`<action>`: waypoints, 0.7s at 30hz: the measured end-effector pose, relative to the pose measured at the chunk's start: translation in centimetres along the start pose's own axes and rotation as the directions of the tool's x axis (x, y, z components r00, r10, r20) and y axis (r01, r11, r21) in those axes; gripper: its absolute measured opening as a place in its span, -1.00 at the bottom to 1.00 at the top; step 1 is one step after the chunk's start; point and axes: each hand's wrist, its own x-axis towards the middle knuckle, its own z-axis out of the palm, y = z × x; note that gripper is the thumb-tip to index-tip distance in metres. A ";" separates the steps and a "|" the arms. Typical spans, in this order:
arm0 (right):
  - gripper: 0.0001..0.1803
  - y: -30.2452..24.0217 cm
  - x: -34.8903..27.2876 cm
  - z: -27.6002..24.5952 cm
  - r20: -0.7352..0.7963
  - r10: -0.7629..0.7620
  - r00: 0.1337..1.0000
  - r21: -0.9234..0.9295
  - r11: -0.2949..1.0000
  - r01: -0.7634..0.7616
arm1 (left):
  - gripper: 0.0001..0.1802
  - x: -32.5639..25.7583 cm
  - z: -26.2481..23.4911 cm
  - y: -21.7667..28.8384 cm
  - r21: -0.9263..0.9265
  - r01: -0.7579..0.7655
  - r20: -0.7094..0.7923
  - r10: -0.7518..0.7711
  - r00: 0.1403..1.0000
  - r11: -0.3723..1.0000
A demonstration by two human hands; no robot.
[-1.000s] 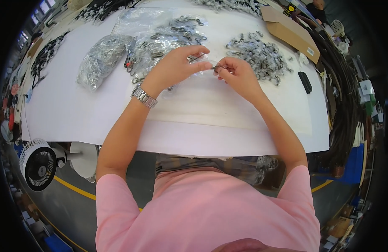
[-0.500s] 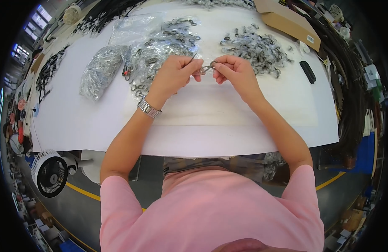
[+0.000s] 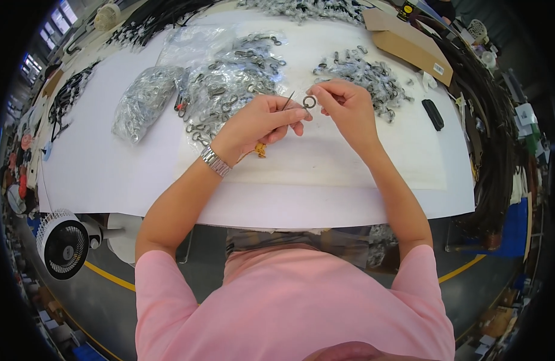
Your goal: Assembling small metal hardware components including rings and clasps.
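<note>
Over the near middle of the white table, my left hand (image 3: 268, 120) is closed on a metal clasp, whose round ring (image 3: 309, 101) stands up past the fingertips. A thin dark pointed tool (image 3: 289, 100) also juts from this hand; its full shape is hidden. An orange-yellow piece (image 3: 261, 150) shows below the palm. My right hand (image 3: 346, 105) pinches its thumb and fingers together just above the ring, and what lies between them is too small to make out. Beyond the hands lie a pile of film-wrapped clasps (image 3: 367, 75) on the right and more clasps (image 3: 235, 75) on clear plastic to the left.
A stuffed clear bag (image 3: 146, 99) lies on the left, with a red-and-black tool (image 3: 181, 105) beside it. To the right are a black oblong object (image 3: 432, 114) and an open cardboard box (image 3: 410, 45). Dark straps (image 3: 494, 150) crowd the right edge; a fan (image 3: 67, 246) stands lower left.
My hands have drawn slightly apart, the right one rising off the clasp. The ring now stands upright by my left fingertips, and the orange-yellow piece has come into sight under the left hand.
</note>
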 end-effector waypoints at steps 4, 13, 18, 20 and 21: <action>-0.75 -0.4 0.5 -0.8 0.064 0.125 0.990 0.096 0.987 -0.131 | -0.66 -0.1 0.2 -0.3 -0.013 -0.017 0.034 0.017 0.999 1.000; -0.66 1.0 -1.6 1.7 0.259 0.305 0.916 0.610 0.684 -0.400 | -0.79 -0.7 0.8 -0.2 0.032 -0.115 -0.068 0.117 0.991 0.993; -0.65 1.3 -1.4 2.0 0.243 0.350 0.905 0.659 0.625 -0.418 | -0.82 -0.4 0.5 0.0 0.060 -0.084 -0.060 0.088 0.994 0.995; -0.65 1.4 -1.5 2.0 0.285 0.351 0.892 0.652 0.611 -0.449 | -0.82 -0.2 0.4 -0.1 0.084 -0.087 -0.079 0.093 0.992 0.993; -0.65 1.3 -1.4 1.9 0.278 0.345 0.896 0.663 0.606 -0.439 | -0.82 -0.1 0.3 -0.1 0.106 -0.095 -0.101 0.106 0.989 0.990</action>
